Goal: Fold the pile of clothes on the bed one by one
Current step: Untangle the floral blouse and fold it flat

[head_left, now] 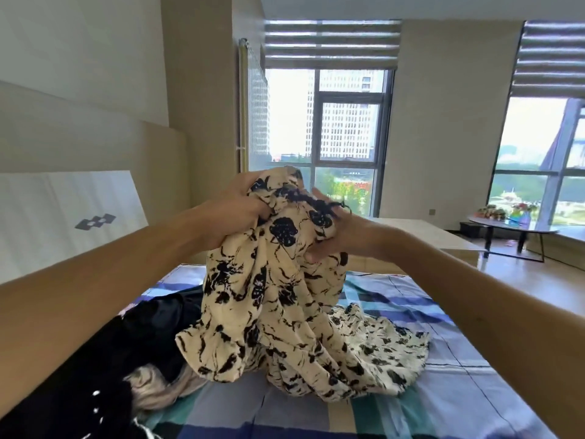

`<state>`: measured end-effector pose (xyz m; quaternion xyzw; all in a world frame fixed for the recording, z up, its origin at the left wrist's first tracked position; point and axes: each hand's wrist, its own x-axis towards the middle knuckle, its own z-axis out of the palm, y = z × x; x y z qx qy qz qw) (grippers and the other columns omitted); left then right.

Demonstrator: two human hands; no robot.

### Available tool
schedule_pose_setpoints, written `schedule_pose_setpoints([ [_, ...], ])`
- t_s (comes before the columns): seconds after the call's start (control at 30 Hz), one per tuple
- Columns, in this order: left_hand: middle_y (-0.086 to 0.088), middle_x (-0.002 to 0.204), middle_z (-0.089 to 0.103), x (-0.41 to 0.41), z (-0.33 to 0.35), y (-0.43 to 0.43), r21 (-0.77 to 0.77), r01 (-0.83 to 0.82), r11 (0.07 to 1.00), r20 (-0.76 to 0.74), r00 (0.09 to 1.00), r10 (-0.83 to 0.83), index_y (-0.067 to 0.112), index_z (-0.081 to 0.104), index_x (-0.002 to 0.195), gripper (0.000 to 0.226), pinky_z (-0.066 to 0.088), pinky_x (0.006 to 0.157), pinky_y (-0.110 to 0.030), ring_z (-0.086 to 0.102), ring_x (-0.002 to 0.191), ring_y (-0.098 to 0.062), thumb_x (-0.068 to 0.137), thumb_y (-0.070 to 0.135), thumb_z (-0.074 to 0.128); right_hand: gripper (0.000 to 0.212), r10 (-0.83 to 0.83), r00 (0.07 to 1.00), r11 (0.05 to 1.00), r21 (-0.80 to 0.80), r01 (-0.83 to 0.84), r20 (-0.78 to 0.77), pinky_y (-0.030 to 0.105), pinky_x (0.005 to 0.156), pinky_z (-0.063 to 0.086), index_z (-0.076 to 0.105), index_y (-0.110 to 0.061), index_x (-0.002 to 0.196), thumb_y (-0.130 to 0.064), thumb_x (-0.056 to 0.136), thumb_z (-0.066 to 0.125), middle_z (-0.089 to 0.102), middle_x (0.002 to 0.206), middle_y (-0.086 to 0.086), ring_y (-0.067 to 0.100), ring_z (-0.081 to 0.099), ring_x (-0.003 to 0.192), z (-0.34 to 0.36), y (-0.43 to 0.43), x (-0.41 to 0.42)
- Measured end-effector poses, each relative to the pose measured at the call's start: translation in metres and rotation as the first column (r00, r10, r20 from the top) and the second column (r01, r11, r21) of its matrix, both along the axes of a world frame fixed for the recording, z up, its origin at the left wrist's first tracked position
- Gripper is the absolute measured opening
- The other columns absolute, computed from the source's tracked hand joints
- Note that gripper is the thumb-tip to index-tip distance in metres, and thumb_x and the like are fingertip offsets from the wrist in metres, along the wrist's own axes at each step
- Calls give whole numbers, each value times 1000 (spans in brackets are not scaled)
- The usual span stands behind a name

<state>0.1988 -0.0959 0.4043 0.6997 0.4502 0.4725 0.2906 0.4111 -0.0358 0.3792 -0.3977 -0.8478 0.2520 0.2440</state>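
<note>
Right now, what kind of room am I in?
Probably a bedroom in a high-rise flat: a plaid-covered bed, a pile of clothes on it, and windows facing towers.

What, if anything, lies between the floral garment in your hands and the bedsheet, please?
Nothing visible does. The left hand and right hand grip the floral garment by its top, and its lower part rests on the checked bedsheet. The dark clothes lie to its left.
</note>
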Motion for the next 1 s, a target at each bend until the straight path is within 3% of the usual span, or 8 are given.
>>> schedule_pose_setpoints([
  [0.1,1,71,50,-10,-6,2,-41,1,999,-24,1000,-2,2,59,118,30,39,40,-7,54,39,7,94,-12,49,40,96,958,955,-245,-165,-272,28,88,56,62,-17,115,3,81,71,72,108,0,16,68,99,-15,10,-7],
  [0.27,4,79,75,-30,-15,13,27,3,1000,-157,988,1,16,65,102,6,52,59,-12,72,71,-3,98,19,61,28,53,907,914,-346,-213,-418,41,86,60,67,-8,106,-13,79,73,73,105,17,32,71,98,-25,39,-24],
  [0.33,5,94,75,-35,-28,26,84,11,996,-390,920,22,19,67,111,26,48,72,-9,69,87,-1,88,31,74,22,14,943,968,-233,-97,-333,44,89,57,68,-7,103,-16,84,73,73,105,19,36,69,101,-19,53,-30],
  [0.43,2,99,67,-44,-13,80,220,-172,960,-609,745,273,14,64,107,34,39,73,-14,61,90,-10,83,30,81,21,-115,971,991,47,128,-208,38,67,49,68,2,94,-19,95,65,67,83,17,31,61,73,20,81,-37],
  [0.63,-12,109,63,-23,213,124,661,-372,652,-292,672,680,11,63,114,44,51,83,-39,62,102,-32,83,39,78,25,-183,876,651,612,448,-447,35,64,49,69,1,91,-16,99,53,65,82,12,24,60,74,224,80,-27],
  [0.73,-10,103,60,-9,287,97,745,-320,585,-232,698,678,7,61,114,42,49,80,-36,59,95,-28,86,35,74,22,-80,897,477,773,417,-434,15,50,41,67,-1,82,-13,97,56,62,76,9,19,54,68,284,39,-6],
  [0.87,-4,96,66,-17,334,67,792,-266,549,-248,682,688,11,65,103,34,55,89,-42,63,91,-27,83,36,74,19,-110,963,487,831,268,-246,8,51,42,66,-19,73,-27,88,75,65,69,-1,0,56,54,313,-10,27],
  [1.0,-2,95,66,-29,332,55,778,-262,571,-278,672,687,19,65,104,34,56,90,-45,64,92,-25,78,40,71,13,-381,920,486,827,284,-92,18,58,40,72,1,91,-10,84,71,68,81,10,22,64,76,317,-34,49],
])
